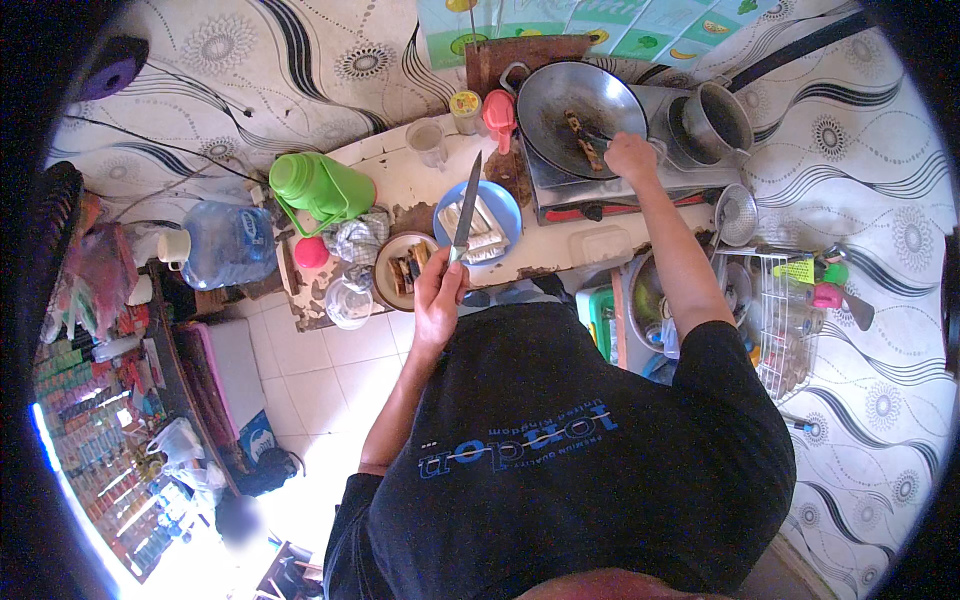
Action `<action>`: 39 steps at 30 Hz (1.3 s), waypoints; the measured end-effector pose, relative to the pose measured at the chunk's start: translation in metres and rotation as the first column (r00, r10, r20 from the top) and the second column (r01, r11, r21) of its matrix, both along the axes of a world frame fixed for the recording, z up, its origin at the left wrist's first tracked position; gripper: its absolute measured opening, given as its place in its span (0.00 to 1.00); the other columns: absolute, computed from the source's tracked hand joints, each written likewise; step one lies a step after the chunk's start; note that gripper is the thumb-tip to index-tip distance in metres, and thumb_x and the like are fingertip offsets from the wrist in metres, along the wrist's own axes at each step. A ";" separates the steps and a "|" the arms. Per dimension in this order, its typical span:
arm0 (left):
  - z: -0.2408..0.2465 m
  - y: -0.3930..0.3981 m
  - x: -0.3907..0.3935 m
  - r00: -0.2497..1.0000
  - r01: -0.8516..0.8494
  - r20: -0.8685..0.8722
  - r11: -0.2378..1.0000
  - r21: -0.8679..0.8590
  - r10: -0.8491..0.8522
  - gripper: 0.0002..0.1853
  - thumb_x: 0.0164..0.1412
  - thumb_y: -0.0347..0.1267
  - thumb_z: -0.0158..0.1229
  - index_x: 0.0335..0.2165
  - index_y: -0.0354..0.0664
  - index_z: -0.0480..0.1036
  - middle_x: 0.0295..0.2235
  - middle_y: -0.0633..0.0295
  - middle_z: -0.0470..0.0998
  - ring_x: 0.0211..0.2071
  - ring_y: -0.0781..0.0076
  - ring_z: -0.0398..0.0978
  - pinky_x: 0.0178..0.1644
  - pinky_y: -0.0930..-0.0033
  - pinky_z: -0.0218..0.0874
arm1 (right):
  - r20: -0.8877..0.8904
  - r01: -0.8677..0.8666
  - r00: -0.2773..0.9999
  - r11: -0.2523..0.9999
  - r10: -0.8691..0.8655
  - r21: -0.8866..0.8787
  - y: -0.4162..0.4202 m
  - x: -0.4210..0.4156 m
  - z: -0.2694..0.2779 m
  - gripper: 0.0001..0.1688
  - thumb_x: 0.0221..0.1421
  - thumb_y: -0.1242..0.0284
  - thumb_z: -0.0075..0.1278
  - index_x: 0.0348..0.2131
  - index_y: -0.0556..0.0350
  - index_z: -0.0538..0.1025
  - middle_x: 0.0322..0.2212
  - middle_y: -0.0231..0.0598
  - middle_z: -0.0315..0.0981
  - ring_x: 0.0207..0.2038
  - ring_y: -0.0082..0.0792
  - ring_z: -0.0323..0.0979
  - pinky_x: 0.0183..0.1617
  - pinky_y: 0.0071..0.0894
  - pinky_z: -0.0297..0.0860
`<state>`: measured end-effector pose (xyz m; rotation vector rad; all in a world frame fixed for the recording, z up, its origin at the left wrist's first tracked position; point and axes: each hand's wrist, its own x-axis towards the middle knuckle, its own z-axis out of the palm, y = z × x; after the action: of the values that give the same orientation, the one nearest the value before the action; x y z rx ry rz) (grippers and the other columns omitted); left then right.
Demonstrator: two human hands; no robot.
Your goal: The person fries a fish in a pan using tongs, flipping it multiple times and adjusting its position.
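My left hand (441,291) grips the pale handle of a kitchen knife (469,206), its long blade pointing away from me. Beneath the blade, a blue plate (513,201) holds several whitish rolls (491,231). My right hand (631,156) is closed over the right rim of a wok (546,101), around a dark utensil (598,138) mostly hidden by the fingers. The utensil's end is close to a long browned piece of food (579,133) in the wok. Left of the blue plate, several browned pieces (405,271) lie on a brown-rimmed plate (380,295).
Under the wok is a gas stove (555,196), with a saucepan (716,124) on its right side. A green vacuum jug (322,187), a clear cup (426,142) and a red plastic cup (499,112) stand on the worn table. A wire dish rack (776,322) hangs at right.
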<state>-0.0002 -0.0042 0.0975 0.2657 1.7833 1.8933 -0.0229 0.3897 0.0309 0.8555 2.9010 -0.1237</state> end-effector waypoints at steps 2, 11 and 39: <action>0.000 0.000 0.000 1.000 0.001 -0.001 1.000 -0.001 -0.001 0.14 0.64 0.30 0.42 0.41 0.29 0.66 0.17 0.71 0.59 0.19 0.85 0.54 0.22 0.80 0.45 | -0.009 0.005 1.000 1.000 -0.005 0.000 0.002 -0.001 -0.002 0.16 0.46 0.67 0.45 0.26 0.60 0.79 0.29 0.54 0.76 0.33 0.52 0.75 0.38 0.47 0.71; -0.009 0.001 0.002 0.999 -0.042 0.033 0.998 0.054 0.040 0.16 0.64 0.31 0.42 0.44 0.28 0.65 0.17 0.71 0.59 0.19 0.85 0.54 0.22 0.81 0.45 | 0.069 -0.005 0.998 0.999 0.009 -0.050 -0.003 -0.001 0.003 0.18 0.53 0.64 0.43 0.29 0.60 0.77 0.31 0.56 0.75 0.37 0.54 0.73 0.43 0.48 0.69; -0.001 -0.002 0.001 0.999 0.045 -0.025 0.999 -0.009 -0.045 0.15 0.63 0.30 0.42 0.43 0.28 0.66 0.18 0.71 0.60 0.19 0.85 0.54 0.22 0.81 0.46 | 0.077 0.053 0.996 0.997 -0.049 -0.048 0.001 -0.004 -0.001 0.17 0.50 0.66 0.42 0.30 0.60 0.77 0.31 0.55 0.75 0.36 0.53 0.74 0.42 0.48 0.70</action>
<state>0.0005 -0.0065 0.0968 0.3252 1.7865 1.8581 -0.0266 0.3906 0.0300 0.9062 2.7944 -0.1634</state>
